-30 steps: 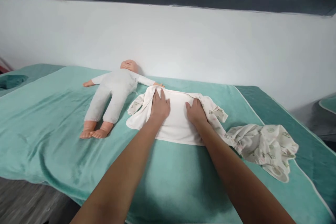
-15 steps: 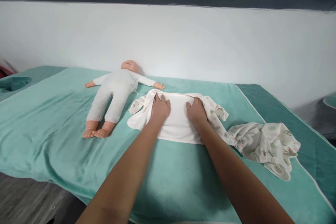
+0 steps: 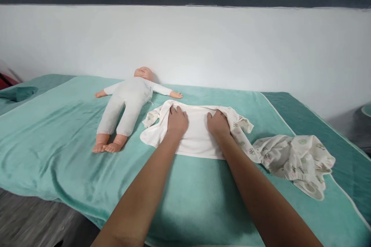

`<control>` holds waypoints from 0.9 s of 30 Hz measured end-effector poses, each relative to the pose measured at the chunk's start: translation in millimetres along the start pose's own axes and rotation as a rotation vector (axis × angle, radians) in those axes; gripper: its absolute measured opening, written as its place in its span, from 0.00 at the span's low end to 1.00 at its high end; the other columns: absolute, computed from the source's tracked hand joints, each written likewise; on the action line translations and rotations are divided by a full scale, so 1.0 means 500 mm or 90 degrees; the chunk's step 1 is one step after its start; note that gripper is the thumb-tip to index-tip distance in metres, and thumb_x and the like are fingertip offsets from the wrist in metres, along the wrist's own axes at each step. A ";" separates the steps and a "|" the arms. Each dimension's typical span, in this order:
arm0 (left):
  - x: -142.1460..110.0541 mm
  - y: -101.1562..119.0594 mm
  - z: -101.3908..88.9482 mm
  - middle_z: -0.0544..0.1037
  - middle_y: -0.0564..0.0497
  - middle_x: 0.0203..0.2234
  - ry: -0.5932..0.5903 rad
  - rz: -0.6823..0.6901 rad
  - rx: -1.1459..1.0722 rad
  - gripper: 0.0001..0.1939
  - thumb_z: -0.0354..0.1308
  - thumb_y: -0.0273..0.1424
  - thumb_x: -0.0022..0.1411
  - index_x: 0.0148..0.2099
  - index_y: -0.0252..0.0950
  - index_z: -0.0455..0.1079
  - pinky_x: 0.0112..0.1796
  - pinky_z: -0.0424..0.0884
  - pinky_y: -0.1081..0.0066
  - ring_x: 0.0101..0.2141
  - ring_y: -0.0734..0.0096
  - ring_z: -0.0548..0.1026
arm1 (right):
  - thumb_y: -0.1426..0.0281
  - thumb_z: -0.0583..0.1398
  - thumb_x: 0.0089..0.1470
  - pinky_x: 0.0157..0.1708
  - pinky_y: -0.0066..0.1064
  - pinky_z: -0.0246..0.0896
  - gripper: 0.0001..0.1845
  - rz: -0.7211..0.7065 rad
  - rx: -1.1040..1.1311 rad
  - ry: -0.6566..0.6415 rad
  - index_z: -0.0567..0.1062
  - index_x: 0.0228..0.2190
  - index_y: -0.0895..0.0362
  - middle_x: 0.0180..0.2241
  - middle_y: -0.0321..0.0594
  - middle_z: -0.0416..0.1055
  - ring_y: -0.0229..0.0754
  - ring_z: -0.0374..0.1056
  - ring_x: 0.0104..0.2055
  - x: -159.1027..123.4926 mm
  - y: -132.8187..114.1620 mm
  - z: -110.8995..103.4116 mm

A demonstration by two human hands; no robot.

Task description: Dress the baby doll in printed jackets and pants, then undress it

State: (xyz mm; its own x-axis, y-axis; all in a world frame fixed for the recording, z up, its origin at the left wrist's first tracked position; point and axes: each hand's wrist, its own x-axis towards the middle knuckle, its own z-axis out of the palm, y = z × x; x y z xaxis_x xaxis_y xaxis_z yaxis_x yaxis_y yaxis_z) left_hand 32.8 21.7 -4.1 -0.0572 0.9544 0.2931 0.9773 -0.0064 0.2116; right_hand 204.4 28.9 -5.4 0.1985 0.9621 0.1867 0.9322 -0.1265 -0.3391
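A white baby shirt (image 3: 198,131) with printed sleeves lies opened out, its plain inner side up. My left hand (image 3: 177,120) rests on its left half, fingers a little apart, the tips at the folded upper edge. On the right half lies my right hand (image 3: 218,122), thumb held away from the fingers. Its fingertips are partly hidden under the folded front panel. A baby doll (image 3: 130,92) in a white body lies on its back to the left, arms spread. Crumpled printed baby pants (image 3: 295,158) lie to the right, touching or nearly touching the shirt.
A green velvety cover (image 3: 87,177) spreads over the bed, with a darker green strip (image 3: 321,139) on the right. A white wall (image 3: 185,46) stands along the back. Grey flooring (image 3: 29,216) shows at lower left.
Both hands stay on the shirt, with the left fingers slightly closer together. The view has shifted a little; doll and pants lie as before.
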 end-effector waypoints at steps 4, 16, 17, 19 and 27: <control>-0.010 0.001 0.008 0.60 0.25 0.66 -0.018 -0.005 -0.016 0.31 0.40 0.35 0.73 0.68 0.15 0.55 0.66 0.52 0.53 0.70 0.46 0.50 | 0.62 0.47 0.66 0.58 0.46 0.58 0.28 0.029 -0.012 -0.011 0.67 0.56 0.71 0.53 0.69 0.71 0.58 0.68 0.58 -0.001 -0.006 -0.004; -0.138 0.000 -0.033 0.55 0.38 0.70 -0.069 0.111 -0.014 0.31 0.39 0.42 0.73 0.70 0.32 0.58 0.67 0.51 0.50 0.70 0.52 0.51 | 0.65 0.46 0.67 0.67 0.47 0.45 0.32 -0.203 -0.048 -0.024 0.59 0.63 0.77 0.65 0.66 0.57 0.58 0.50 0.69 -0.081 -0.003 -0.025; -0.150 -0.002 -0.039 0.55 0.40 0.70 -0.075 0.124 -0.014 0.30 0.38 0.42 0.73 0.70 0.34 0.59 0.67 0.51 0.50 0.70 0.52 0.51 | 0.65 0.46 0.67 0.67 0.47 0.44 0.33 -0.217 -0.054 -0.031 0.58 0.63 0.77 0.66 0.67 0.56 0.59 0.48 0.70 -0.090 -0.001 -0.028; -0.174 -0.006 -0.051 0.55 0.42 0.70 -0.081 0.147 -0.016 0.30 0.38 0.43 0.73 0.69 0.36 0.59 0.67 0.51 0.49 0.70 0.53 0.52 | 0.64 0.46 0.67 0.68 0.48 0.42 0.33 -0.235 -0.058 -0.045 0.58 0.63 0.77 0.67 0.66 0.54 0.59 0.46 0.71 -0.111 0.001 -0.032; -0.228 -0.022 -0.074 0.59 0.49 0.69 -0.070 0.209 -0.044 0.28 0.40 0.44 0.73 0.69 0.43 0.61 0.68 0.52 0.50 0.70 0.58 0.54 | 0.61 0.54 0.63 0.64 0.43 0.55 0.25 -0.289 0.199 -0.124 0.71 0.58 0.58 0.63 0.48 0.66 0.49 0.60 0.66 -0.166 0.030 -0.090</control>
State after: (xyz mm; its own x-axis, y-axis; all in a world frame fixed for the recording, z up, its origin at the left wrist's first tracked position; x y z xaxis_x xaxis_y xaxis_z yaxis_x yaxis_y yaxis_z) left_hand 21.0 -97.8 -5.5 0.2841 0.9244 0.2545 0.9237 -0.3351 0.1859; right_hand 215.4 -63.7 15.6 -0.2874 0.9337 0.2135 0.7714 0.3578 -0.5262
